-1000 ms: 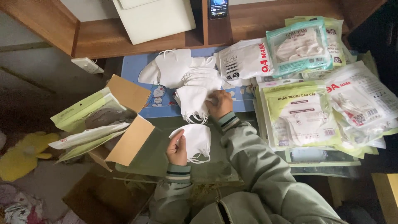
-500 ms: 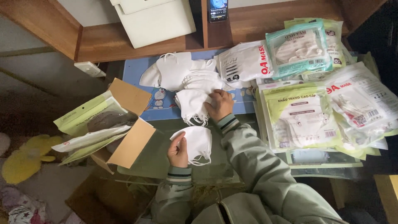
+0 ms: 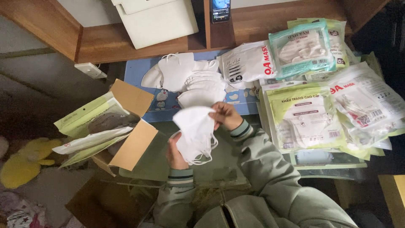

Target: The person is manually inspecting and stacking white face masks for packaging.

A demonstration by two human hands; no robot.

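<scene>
My left hand (image 3: 175, 153) holds a small stack of white folded face masks (image 3: 195, 135) from below, ear loops dangling at the bottom. At the stack's upper right edge my right hand (image 3: 226, 115) grips the top mask. Both hands hover above a glass tabletop (image 3: 156, 169). Just beyond them lies a loose pile of white masks (image 3: 192, 80) on a blue mat (image 3: 162, 101).
An open cardboard box (image 3: 126, 131) with green-edged packets (image 3: 90, 122) sits at the left. Several sealed mask packs (image 3: 308, 114) cover the right side. A white box (image 3: 156, 21) and a phone (image 3: 220, 9) stand on the wooden shelf behind.
My right hand came back from the mask pile with a mask and laid it on the ones in my left hand. The camera view shifted slightly.
</scene>
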